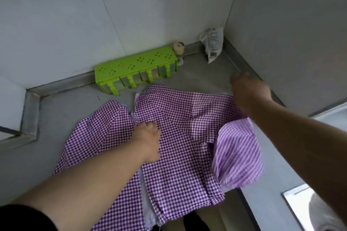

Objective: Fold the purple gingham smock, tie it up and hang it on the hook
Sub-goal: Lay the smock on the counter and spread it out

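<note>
Grey counter [202, 73] in a corner of pale walls [56, 24].

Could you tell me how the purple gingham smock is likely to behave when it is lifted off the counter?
The smock will probably flop and drape: it lies creased, and its sleeve sags over the counter edge. It looks thin, likely light. It may slide unless the left hand presses it.

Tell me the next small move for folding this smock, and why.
Probably draw the right hand inward, carrying the far right edge of the smock over its middle. The smock lies spread on the grey counter, the left hand rests on its centre, and nothing is folded yet.
</note>
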The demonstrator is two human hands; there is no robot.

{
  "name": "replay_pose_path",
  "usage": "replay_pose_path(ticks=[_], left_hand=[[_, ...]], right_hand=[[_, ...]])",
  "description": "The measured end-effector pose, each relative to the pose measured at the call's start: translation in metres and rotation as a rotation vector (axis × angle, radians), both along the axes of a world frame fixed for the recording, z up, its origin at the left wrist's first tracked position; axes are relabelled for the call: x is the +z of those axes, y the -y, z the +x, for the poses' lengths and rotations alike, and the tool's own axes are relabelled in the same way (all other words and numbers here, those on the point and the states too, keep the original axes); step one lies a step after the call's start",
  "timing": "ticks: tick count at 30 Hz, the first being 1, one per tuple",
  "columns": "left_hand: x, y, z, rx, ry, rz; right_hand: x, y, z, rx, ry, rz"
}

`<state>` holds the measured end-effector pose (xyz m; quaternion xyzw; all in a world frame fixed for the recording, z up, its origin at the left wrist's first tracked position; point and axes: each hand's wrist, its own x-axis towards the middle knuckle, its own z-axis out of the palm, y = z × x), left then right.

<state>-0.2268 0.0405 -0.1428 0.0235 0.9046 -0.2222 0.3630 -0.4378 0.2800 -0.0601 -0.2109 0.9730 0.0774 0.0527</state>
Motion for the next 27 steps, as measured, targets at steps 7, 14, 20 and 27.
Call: replay_pose_path(ticks=[7,14,20,27], left_hand=[[-0.003,-0.026,-0.021,0.185,-0.034,0.144],[-0.006,-0.043,-0.032,0.289,0.029,0.084],[-0.012,-0.045,-0.030,0.368,-0.017,0.132],[-0.012,-0.038,-0.030,0.330,-0.070,0.232]], right_hand=[[-0.051,0.010,0.097,0.523,0.309,0.021],[-0.068,-0.035,0.104,0.615,0.452,0.232],[-0.036,-0.049,0.053,0.434,0.132,0.791],[-0.034,-0.009,0.071,0.344,0.251,0.031]])
